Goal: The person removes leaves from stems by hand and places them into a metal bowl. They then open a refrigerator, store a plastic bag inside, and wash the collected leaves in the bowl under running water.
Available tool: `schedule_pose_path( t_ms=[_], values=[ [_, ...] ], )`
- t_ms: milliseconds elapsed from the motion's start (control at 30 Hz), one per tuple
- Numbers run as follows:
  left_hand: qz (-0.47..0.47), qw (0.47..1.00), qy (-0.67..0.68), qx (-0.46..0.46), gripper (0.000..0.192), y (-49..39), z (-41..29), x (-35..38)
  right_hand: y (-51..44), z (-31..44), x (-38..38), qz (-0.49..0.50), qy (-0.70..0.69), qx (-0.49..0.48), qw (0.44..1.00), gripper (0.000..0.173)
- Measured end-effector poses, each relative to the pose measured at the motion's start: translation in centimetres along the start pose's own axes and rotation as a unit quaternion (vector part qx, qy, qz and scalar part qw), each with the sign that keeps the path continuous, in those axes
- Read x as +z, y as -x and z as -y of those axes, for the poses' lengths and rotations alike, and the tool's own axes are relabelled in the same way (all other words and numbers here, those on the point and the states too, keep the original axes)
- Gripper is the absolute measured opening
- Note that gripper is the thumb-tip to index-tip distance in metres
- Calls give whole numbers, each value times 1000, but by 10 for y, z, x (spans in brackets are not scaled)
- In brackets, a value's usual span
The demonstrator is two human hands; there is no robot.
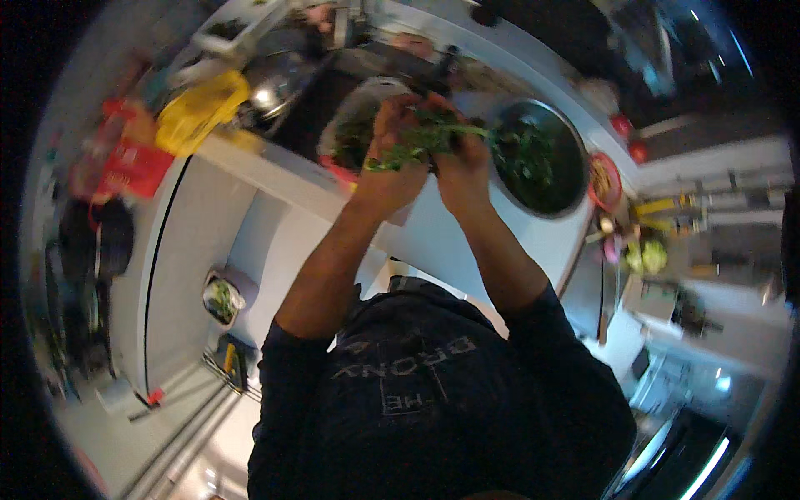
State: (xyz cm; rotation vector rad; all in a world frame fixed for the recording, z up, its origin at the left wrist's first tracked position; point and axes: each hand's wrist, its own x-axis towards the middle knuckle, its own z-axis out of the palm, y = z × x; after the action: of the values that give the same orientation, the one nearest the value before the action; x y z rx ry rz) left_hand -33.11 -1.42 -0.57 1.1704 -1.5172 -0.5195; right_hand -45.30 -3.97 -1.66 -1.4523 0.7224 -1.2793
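My left hand (390, 169) grips a bunch of leafy green stems (428, 134), blurred by motion. Close beside it, my right hand (465, 165) has its fingers on the same bunch, one pale stem sticking out to the right. Below and right of my right hand is a round metal basin (578, 140) with dark leafy greens (531, 156) inside. Partly hidden behind my left hand, a pale, red-edged container (328, 150) holds more greens. My fingertips are too blurred to make out singly.
The sink (306, 115) lies left of the pale container. A yellow plastic bag (203, 112) and a red bag (134, 169) sit farther left. Past the basin are a red bowl (605, 181) and a green vegetable (653, 256). A small bin (231, 297) with green scraps stands low on the left.
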Motion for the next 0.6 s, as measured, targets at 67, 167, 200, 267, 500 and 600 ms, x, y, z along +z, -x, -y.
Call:
schedule_pose_path(
  t_ms=[67,167,200,267,500,600],
  values=[
    [36,988,-58,139,49,-8,-4,21,-2,9,-21,-71,57,-29,995,29],
    [126,990,37,54,57,-25,-14,45,-16,20,-67,-143,142,-22,979,26],
    [140,987,58,48,59,-31,-17,49,-15,23,-88,-157,224,-79,959,26],
    [124,989,49,59,60,-42,-21,50,-17,26,-135,-209,248,-48,945,27],
    [69,985,92,-132,42,-33,0,-25,-15,-19,-288,-141,501,110,847,35],
    [1,995,38,-93,36,-12,11,-70,3,-41,-322,-108,525,132,834,43]
  ],
)
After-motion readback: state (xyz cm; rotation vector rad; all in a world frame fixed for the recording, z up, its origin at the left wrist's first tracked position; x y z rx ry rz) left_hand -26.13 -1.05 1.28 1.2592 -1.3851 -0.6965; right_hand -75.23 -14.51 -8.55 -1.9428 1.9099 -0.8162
